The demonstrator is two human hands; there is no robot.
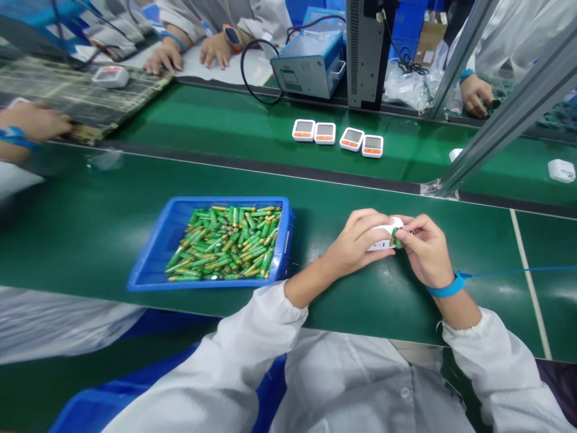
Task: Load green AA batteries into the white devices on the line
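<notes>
My left hand is closed around a small white plastic device, held above the green bench. The fingers of my right hand pinch a green battery against the device's right end. How far the battery sits inside the device is hidden by my fingers. To the left of my hands stands a blue tray heaped with green and gold batteries.
Several white devices with grey screens and orange buttons lie on the green belt beyond a dark rail. A metal post rises at the right. Co-workers' hands rest across the line, another at far left.
</notes>
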